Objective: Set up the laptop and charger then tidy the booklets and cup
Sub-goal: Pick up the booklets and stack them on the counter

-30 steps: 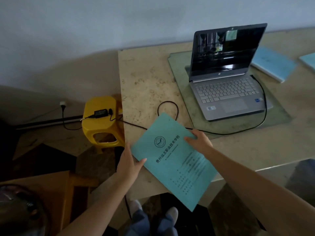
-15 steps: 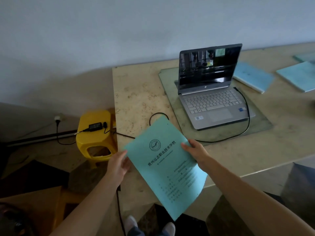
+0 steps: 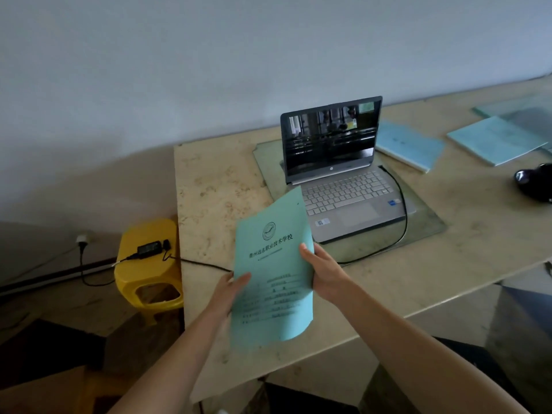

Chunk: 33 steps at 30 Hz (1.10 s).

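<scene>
**Booklet lifted upright in both hands; tidying stage under way**

We find the green booklet [image 3: 273, 270] raised from its flatter, angled attitude of a second ago to near upright, clear of the table [image 3: 448, 264], its top corner overlapping the near left corner of the laptop [image 3: 343, 180] in view. The left hand [image 3: 231, 291] now grips the lower left edge with the thumb on the cover; half a second ago it only touched that edge. The right hand [image 3: 321, 274] is closed on the right edge, as before.

We note the laptop open on the glass mat [image 3: 424, 231], with a cable [image 3: 401, 216] running round its right side and off to the charger brick [image 3: 149, 249] on the yellow stool [image 3: 146, 273]. We judge the set-up half complete.

Two more booklets, one [image 3: 409, 144] just right of the screen and one [image 3: 495, 140] further right, lie flat and apart. The dark cup [image 3: 534, 180] sits at the right edge of view. We judge that gathering these comes next.
</scene>
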Each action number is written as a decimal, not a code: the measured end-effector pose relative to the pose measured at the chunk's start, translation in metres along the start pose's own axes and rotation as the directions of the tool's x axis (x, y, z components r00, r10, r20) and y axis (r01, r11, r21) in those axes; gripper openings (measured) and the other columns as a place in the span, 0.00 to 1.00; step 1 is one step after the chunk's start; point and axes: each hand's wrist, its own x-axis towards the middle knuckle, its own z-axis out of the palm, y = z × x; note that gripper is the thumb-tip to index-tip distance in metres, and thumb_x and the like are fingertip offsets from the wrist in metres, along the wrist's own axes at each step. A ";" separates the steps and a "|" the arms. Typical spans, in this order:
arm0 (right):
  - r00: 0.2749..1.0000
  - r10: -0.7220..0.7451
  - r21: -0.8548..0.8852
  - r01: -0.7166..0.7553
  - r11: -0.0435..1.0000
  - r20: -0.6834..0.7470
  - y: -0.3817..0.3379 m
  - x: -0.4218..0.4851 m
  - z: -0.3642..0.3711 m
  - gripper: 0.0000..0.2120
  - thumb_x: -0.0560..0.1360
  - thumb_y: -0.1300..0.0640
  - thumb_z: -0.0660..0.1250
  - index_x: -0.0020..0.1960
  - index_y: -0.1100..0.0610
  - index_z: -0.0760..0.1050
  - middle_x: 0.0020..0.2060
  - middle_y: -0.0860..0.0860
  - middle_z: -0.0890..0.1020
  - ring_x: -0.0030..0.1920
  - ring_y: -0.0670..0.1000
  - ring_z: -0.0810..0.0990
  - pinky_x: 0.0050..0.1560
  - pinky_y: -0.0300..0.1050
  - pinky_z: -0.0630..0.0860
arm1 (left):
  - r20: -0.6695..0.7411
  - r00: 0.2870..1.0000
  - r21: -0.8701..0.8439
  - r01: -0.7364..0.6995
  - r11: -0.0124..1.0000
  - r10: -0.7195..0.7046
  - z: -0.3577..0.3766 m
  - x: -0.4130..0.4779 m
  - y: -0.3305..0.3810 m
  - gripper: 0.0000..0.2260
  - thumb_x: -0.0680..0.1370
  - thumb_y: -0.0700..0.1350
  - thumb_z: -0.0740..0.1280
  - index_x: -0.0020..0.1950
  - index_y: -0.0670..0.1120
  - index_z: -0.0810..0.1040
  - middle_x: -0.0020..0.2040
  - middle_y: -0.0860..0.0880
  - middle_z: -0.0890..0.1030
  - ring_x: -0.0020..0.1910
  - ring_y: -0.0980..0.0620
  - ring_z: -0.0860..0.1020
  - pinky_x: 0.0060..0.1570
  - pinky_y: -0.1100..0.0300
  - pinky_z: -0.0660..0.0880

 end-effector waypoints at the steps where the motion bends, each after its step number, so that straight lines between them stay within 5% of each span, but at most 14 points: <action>1: 1.000 0.002 -0.003 -0.002 1.000 0.028 -0.005 -0.001 -0.004 0.13 0.80 0.57 0.59 0.63 0.60 0.73 0.57 0.57 0.81 0.55 0.58 0.81 0.55 0.57 0.78 | -0.010 0.999 -0.037 0.032 0.999 -0.032 0.002 0.004 0.001 0.19 0.76 0.46 0.67 0.64 0.37 0.72 0.60 0.37 0.79 0.56 0.38 0.78 0.61 0.40 0.73; 7: 1.000 0.005 -0.022 -0.005 1.000 0.012 -0.025 -0.011 -0.034 0.14 0.80 0.55 0.60 0.63 0.58 0.74 0.57 0.55 0.82 0.54 0.56 0.82 0.50 0.54 0.81 | 0.087 0.995 -0.148 0.060 0.987 -0.048 0.013 0.010 0.008 0.17 0.76 0.39 0.67 0.64 0.38 0.73 0.58 0.37 0.80 0.51 0.38 0.80 0.49 0.44 0.79; 14: 0.986 -0.041 -0.136 0.019 0.990 -0.159 -0.038 -0.031 -0.084 0.15 0.80 0.59 0.61 0.65 0.63 0.69 0.59 0.63 0.79 0.55 0.63 0.79 0.58 0.64 0.75 | 0.138 0.990 -0.155 -0.005 0.988 0.026 0.061 0.011 0.034 0.15 0.75 0.35 0.67 0.61 0.43 0.75 0.51 0.39 0.82 0.47 0.40 0.80 0.48 0.46 0.78; 20: 0.913 -0.204 -0.253 0.116 0.960 -0.354 -0.048 -0.060 -0.130 0.03 0.79 0.61 0.62 0.52 0.56 0.73 0.50 0.57 0.82 0.44 0.56 0.83 0.46 0.54 0.81 | 0.172 0.985 -0.090 0.007 0.996 0.008 0.127 0.013 0.038 0.18 0.73 0.36 0.69 0.61 0.44 0.74 0.49 0.39 0.82 0.48 0.40 0.80 0.54 0.41 0.76; 26: 0.803 -0.238 -0.254 0.111 0.961 -0.546 -0.058 -0.101 -0.195 0.08 0.80 0.59 0.60 0.57 0.60 0.71 0.51 0.59 0.82 0.50 0.62 0.82 0.53 0.63 0.79 | 0.285 0.958 -0.055 0.038 0.998 -0.021 0.211 0.009 0.034 0.19 0.71 0.34 0.70 0.59 0.46 0.71 0.50 0.39 0.80 0.51 0.38 0.79 0.58 0.37 0.73; 33: 0.706 -0.236 -0.185 0.149 0.971 -0.668 -0.061 -0.133 -0.272 0.05 0.79 0.60 0.60 0.53 0.57 0.73 0.48 0.57 0.83 0.45 0.58 0.84 0.45 0.55 0.81 | 0.409 0.910 0.188 -0.008 0.982 -0.071 0.300 0.016 0.031 0.19 0.73 0.36 0.70 0.63 0.39 0.72 0.53 0.36 0.81 0.51 0.37 0.80 0.54 0.40 0.76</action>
